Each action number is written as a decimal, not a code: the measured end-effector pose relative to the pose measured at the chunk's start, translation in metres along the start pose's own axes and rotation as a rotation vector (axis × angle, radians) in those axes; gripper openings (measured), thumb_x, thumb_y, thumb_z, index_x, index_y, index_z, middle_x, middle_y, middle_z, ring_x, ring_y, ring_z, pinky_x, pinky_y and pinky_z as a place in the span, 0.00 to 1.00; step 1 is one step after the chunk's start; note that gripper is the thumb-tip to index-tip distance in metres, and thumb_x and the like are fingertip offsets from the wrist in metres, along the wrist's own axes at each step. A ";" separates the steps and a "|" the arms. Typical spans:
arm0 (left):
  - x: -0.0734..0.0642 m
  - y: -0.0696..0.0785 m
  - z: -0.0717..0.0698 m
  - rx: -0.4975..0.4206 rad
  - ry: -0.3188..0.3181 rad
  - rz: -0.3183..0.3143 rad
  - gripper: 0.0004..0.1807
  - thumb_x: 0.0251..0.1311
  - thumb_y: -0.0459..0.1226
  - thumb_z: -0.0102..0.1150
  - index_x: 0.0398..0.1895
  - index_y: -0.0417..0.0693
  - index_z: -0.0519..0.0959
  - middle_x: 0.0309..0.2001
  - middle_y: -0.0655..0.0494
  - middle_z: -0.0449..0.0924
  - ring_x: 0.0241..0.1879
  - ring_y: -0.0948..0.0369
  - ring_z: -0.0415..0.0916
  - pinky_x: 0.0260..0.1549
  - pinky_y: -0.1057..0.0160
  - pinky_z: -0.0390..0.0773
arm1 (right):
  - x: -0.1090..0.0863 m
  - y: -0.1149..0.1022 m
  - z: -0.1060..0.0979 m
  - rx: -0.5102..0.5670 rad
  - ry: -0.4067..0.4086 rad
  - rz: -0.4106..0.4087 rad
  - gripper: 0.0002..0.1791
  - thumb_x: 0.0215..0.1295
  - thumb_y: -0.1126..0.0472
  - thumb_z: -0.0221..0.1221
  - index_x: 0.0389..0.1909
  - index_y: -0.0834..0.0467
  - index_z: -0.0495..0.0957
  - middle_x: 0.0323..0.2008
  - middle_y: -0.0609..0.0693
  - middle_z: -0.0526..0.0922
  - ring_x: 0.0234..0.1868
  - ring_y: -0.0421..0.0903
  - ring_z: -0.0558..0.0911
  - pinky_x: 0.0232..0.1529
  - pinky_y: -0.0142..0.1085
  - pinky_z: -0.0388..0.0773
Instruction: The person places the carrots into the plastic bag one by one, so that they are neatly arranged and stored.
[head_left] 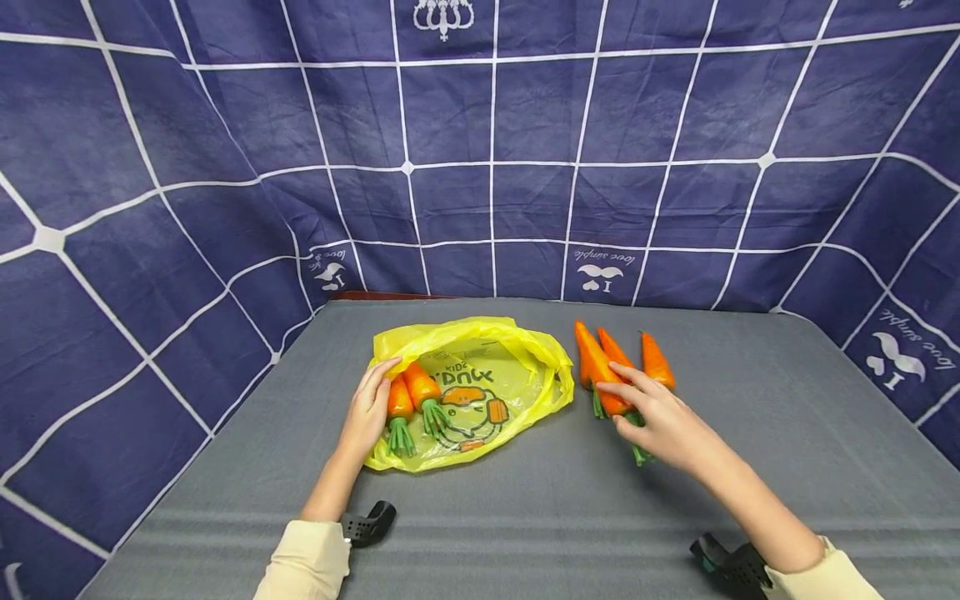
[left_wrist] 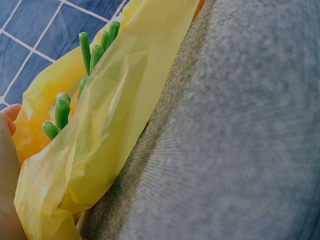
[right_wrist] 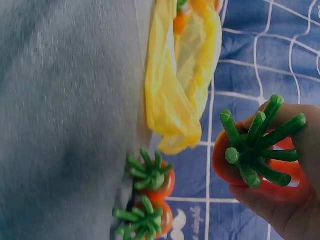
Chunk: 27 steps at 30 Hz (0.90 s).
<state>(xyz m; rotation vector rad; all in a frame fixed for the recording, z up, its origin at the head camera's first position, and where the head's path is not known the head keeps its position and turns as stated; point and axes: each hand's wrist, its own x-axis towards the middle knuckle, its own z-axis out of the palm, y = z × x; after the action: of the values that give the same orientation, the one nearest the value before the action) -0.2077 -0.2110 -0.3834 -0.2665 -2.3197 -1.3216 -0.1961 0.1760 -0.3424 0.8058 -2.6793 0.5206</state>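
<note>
A yellow plastic bag [head_left: 517,417] with a printed cartoon lies with its mouth spread. Two orange toy carrots [head_left: 422,385] with green stalks sit inside at its left. My left hand [head_left: 365,408] grips the bag's left rim, beside these carrots; its thumb is hidden in the head view. To the right of the bag, my right hand [head_left: 663,425] holds another carrot [right_wrist: 227,160] between thumb and fingers, its stalks toward the wrist camera. That carrot is raised apart from other carrots [right_wrist: 157,182] on the table. One more carrot [head_left: 657,360] lies just beyond the right hand.
A grey cloth covers the table [head_left: 510,525]. Behind and at both sides hangs a dark blue curtain [head_left: 540,200] with white lines. Black wrist straps [head_left: 367,525] hang under both forearms.
</note>
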 end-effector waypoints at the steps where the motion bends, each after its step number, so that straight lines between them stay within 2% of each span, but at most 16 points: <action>1: 0.000 0.000 0.000 -0.001 -0.002 -0.003 0.19 0.66 0.27 0.36 0.57 0.37 0.69 0.59 0.37 0.66 0.61 0.45 0.60 0.60 0.46 0.58 | 0.000 -0.002 0.002 -0.001 0.003 -0.013 0.21 0.53 0.64 0.60 0.51 0.55 0.76 0.61 0.59 0.68 0.56 0.61 0.71 0.46 0.53 0.74; 9: 0.000 0.001 0.000 -0.001 -0.004 -0.008 0.19 0.66 0.27 0.36 0.57 0.37 0.69 0.59 0.37 0.66 0.62 0.45 0.60 0.60 0.46 0.57 | 0.004 -0.015 0.014 -0.004 -0.012 -0.077 0.22 0.52 0.64 0.60 0.51 0.55 0.76 0.61 0.57 0.68 0.58 0.58 0.71 0.50 0.51 0.73; 16: 0.001 0.001 0.001 -0.002 -0.004 -0.010 0.18 0.66 0.27 0.36 0.57 0.37 0.69 0.59 0.37 0.66 0.62 0.46 0.60 0.61 0.47 0.57 | 0.009 -0.024 0.025 -0.004 -0.053 -0.094 0.22 0.54 0.62 0.59 0.52 0.53 0.76 0.62 0.54 0.67 0.57 0.54 0.72 0.45 0.44 0.76; 27: 0.000 -0.001 0.001 0.000 -0.004 0.002 0.19 0.66 0.28 0.36 0.57 0.37 0.69 0.59 0.37 0.66 0.61 0.45 0.60 0.60 0.46 0.58 | 0.025 -0.042 0.040 0.026 -0.114 -0.140 0.21 0.55 0.61 0.59 0.53 0.52 0.76 0.63 0.54 0.67 0.59 0.55 0.70 0.50 0.49 0.74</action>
<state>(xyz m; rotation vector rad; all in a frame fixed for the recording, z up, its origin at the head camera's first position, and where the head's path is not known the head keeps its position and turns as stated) -0.2081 -0.2109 -0.3844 -0.2719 -2.3220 -1.3215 -0.1989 0.1154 -0.3580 1.0511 -2.6975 0.4893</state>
